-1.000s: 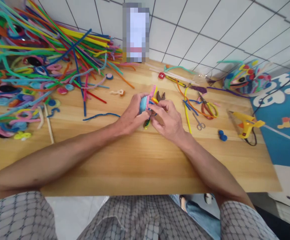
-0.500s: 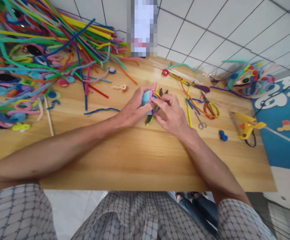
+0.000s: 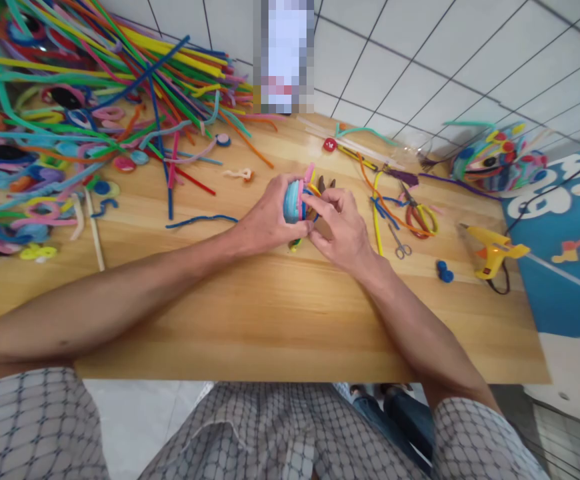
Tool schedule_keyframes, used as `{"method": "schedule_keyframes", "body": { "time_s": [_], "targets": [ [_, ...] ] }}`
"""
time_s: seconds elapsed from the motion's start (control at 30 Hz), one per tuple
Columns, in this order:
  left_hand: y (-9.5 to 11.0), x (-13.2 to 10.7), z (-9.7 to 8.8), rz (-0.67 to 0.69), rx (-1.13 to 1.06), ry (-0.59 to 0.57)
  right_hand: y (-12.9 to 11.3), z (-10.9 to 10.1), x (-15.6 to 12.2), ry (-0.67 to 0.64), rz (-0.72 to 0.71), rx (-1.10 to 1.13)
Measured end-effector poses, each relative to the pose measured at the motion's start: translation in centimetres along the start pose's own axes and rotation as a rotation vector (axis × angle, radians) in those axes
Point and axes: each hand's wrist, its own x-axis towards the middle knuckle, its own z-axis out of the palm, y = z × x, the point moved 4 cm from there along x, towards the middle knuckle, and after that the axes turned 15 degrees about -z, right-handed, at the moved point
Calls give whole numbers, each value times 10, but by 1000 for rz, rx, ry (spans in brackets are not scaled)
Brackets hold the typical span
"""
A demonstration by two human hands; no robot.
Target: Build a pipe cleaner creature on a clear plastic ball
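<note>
A light-blue and pink pipe-cleaner piece (image 3: 294,201) is gripped between the thumb and fingers of my left hand (image 3: 271,217). My right hand (image 3: 341,223) is closed in against its right side, the index finger pressing near the pink edge. Bits of yellow, orange and dark blue pipe cleaner show between the two hands. Beneath them on the table lie pliers (image 3: 326,183), dark jaw tips pointing away and a yellow-green handle end showing below; my hands cover the middle. The inner side of the piece is hidden by my right fingers.
Many loose pipe cleaners (image 3: 190,70) are heaped at the left, with finished coils near a wooden stick (image 3: 95,230). On the right are orange-yellow scissors (image 3: 420,220), small scissors (image 3: 401,245), blue coils (image 3: 445,271), a yellow glue gun (image 3: 494,250) and a colourful pipe-cleaner figure (image 3: 495,160).
The left thumb has slid down toward the lower edge of the piece, baring more of its light-blue side. The right hand stays almost in place against it.
</note>
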Motion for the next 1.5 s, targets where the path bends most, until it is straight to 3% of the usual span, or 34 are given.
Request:
{"method": "schedule_keyframes", "body": {
  "time_s": [0.27, 0.57, 0.97, 1.13, 1.5],
  "targets": [
    [11, -1, -6, -1, 10, -49, -1, -2, 2, -11, -3, 4],
    [10, 0, -4, 74, 49, -46, 3, 0, -2, 11, 10, -9],
    [4, 1, -4, 24, -36, 2, 4, -2, 0, -9, 39, 4],
    [3, -3, -1, -2, -74, 43, 0, -5, 0, 34, -38, -34],
    [25, -24, 0, 168, 122, 103, -28, -3, -11, 220, -165, -236]
  ]
}}
